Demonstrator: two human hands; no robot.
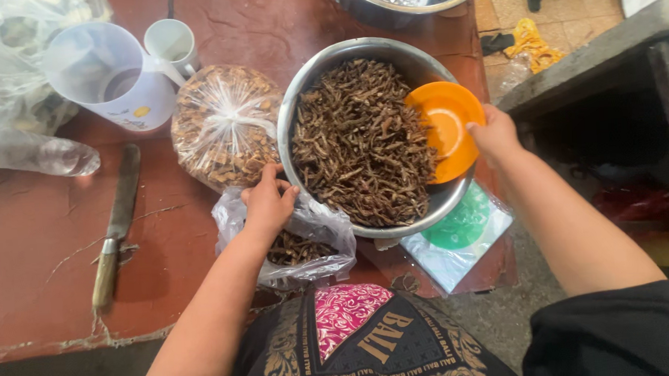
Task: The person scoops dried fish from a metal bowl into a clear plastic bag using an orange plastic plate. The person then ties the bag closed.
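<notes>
Head view: your right hand (494,134) pinches the rim of the orange bowl (446,130), centre right, tilted in the steel basin (300,99) of dried small fish (359,142); light, stiff plastic, probably slippery. Your left hand (266,202) grips the thin clear bag (310,238) at lower centre; soft, limp, likely to tear, best held at its mouth.

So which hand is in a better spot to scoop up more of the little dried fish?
Probably the right hand: it already holds the orange bowl tipped into the dried fish in the metal basin. The left hand is busy gripping the clear plastic bag beside the basin.
</notes>
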